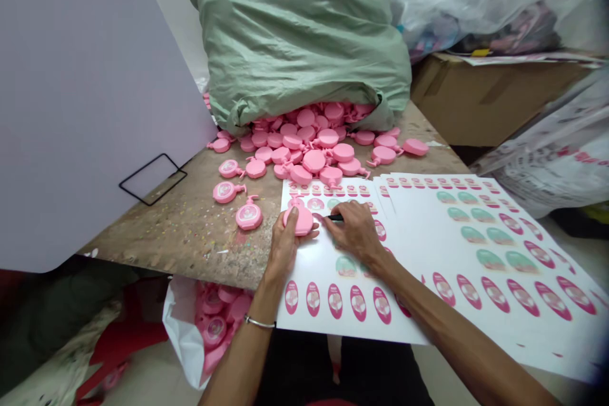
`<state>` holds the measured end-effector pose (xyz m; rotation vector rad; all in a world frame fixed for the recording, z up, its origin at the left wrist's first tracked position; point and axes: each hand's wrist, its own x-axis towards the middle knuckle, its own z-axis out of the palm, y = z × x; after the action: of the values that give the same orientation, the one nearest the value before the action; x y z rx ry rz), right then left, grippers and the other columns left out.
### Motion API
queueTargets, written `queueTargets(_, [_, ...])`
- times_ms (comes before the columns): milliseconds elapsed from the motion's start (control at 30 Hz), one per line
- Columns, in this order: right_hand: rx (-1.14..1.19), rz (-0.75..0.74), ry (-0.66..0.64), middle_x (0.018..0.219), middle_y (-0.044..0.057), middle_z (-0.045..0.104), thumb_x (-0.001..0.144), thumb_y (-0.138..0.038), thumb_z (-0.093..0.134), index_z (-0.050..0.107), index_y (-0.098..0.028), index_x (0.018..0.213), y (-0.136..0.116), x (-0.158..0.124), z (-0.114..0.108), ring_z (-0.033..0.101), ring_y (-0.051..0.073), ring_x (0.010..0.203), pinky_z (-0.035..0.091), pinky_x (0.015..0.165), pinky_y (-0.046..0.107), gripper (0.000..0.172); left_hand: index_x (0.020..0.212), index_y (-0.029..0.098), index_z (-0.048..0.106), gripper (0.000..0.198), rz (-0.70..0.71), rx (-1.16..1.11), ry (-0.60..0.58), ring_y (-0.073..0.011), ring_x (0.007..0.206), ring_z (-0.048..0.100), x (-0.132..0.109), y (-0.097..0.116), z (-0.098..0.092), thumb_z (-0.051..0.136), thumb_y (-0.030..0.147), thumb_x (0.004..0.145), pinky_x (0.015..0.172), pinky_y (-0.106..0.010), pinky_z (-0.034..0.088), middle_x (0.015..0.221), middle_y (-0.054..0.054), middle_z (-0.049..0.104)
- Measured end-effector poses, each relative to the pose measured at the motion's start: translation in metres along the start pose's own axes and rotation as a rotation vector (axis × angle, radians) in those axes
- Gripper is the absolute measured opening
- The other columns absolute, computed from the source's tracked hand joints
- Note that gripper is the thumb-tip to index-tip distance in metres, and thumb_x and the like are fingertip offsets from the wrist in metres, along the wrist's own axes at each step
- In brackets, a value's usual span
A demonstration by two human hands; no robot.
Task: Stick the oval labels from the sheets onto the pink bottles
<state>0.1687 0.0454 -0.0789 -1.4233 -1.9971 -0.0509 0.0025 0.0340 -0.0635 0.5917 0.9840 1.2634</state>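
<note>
My left hand (284, 238) is closed around a small pink toy pump bottle (299, 221), its plain face up. Over the sticker sheet (309, 260), my right hand (356, 228) grips a slim black-handled tool (335, 217). The tool's tip points at the bottle beside a small pink patch; its exact kind is unclear. Printed on the sheet are pink ovals (335, 301) and green-and-pink stickers (346, 266). To the left lie several pump bottles with round stickers, one of them a labelled bottle (248, 216) close to my left hand.
A green sack (304, 32) spills a heap of plain pink bottles (314, 160) onto the worn table (190, 228). More sticker sheets (428, 247) lie at right. Below the front edge hangs a white bag (178, 323) of labelled bottles. A cardboard box (476, 101) stands behind at right.
</note>
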Motion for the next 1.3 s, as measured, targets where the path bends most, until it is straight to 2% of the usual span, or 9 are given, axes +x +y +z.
queueTargets(100, [0.106, -0.027, 0.115, 0.069, 0.003, 0.062, 0.082, -0.034, 0.063, 0.056, -0.019, 0.074, -0.003, 0.002, -0.010, 0.054, 0.019, 0.071, 0.037, 0.073, 0.036, 0.018, 0.103, 0.014, 0.055, 0.043, 0.039, -0.089, 0.020, -0.0198, 0.077, 0.070, 0.001, 0.000, -0.002, 0.069, 0.044, 0.077, 0.066, -0.031, 0.059, 0.096, -0.010, 0.066])
queueTargets(200, [0.343, 0.154, 0.178, 0.074, 0.002, 0.063, 0.082, -0.034, 0.065, 0.059, -0.019, 0.080, -0.008, 0.007, -0.028, 0.055, 0.016, 0.068, 0.042, 0.068, 0.032, 0.016, 0.105, 0.014, 0.056, 0.044, 0.037, -0.090, 0.014, -0.0197, 0.074, 0.069, -0.003, 0.005, -0.001, 0.070, 0.044, 0.076, 0.061, -0.030, 0.059, 0.095, -0.010, 0.066])
queueTargets(267, [0.483, 0.218, 0.129, 0.083, 0.003, 0.065, 0.083, -0.034, 0.065, 0.064, -0.020, 0.089, -0.015, 0.011, -0.041, 0.056, 0.015, 0.070, 0.044, 0.065, 0.030, 0.016, 0.108, 0.015, 0.057, 0.045, 0.035, -0.071, -0.019, -0.0201, 0.075, 0.069, -0.010, 0.009, 0.002, 0.067, 0.047, 0.078, 0.061, -0.030, 0.059, 0.096, -0.010, 0.067])
queueTargets(333, [0.538, 0.188, 0.046, 0.086, 0.003, 0.067, 0.083, -0.034, 0.064, 0.068, -0.021, 0.097, -0.026, 0.013, -0.052, 0.057, 0.016, 0.073, 0.045, 0.067, 0.030, 0.020, 0.112, 0.015, 0.058, 0.048, 0.019, -0.072, -0.057, -0.0209, 0.081, 0.069, -0.018, 0.015, 0.007, 0.061, 0.051, 0.082, 0.063, -0.031, 0.060, 0.101, -0.011, 0.067])
queueTargets(433, [0.537, 0.137, -0.021, 0.077, 0.003, 0.066, 0.084, -0.034, 0.063, 0.072, -0.022, 0.098, -0.041, 0.013, -0.061, 0.056, 0.016, 0.072, 0.045, 0.068, 0.032, 0.020, 0.115, 0.014, 0.060, 0.054, -0.041, -0.059, -0.108, -0.0230, 0.085, 0.069, -0.031, 0.022, 0.014, 0.050, 0.057, 0.086, 0.066, -0.034, 0.060, 0.104, -0.014, 0.068])
queueTargets(600, [0.494, 0.127, -0.030, 0.072, 0.003, 0.065, 0.085, -0.034, 0.062, 0.073, -0.021, 0.096, -0.050, 0.010, -0.064, 0.054, 0.017, 0.069, 0.046, 0.068, 0.033, 0.020, 0.113, 0.014, 0.062, 0.055, -0.056, -0.034, -0.171, -0.0246, 0.081, 0.070, -0.041, 0.028, 0.018, 0.044, 0.059, 0.088, 0.064, -0.037, 0.060, 0.097, -0.013, 0.071])
queueTargets(900, [0.476, 0.109, -0.021, 0.072, 0.003, 0.065, 0.085, -0.033, 0.062, 0.073, -0.021, 0.094, -0.053, 0.011, -0.070, 0.054, 0.017, 0.069, 0.045, 0.067, 0.033, 0.018, 0.115, 0.014, 0.062, 0.053, -0.037, -0.026, -0.176, -0.0238, 0.089, 0.069, -0.044, 0.031, 0.020, 0.041, 0.057, 0.090, 0.069, -0.035, 0.060, 0.101, -0.012, 0.071])
queueTargets(1300, [0.439, 0.078, 0.009, 0.070, 0.002, 0.063, 0.085, -0.033, 0.062, 0.072, -0.022, 0.093, -0.052, 0.014, -0.069, 0.053, 0.017, 0.068, 0.044, 0.069, 0.034, 0.017, 0.116, 0.016, 0.060, 0.051, -0.014, -0.014, -0.172, -0.0244, 0.090, 0.068, -0.042, 0.032, 0.023, 0.041, 0.056, 0.091, 0.068, -0.037, 0.060, 0.102, -0.011, 0.070])
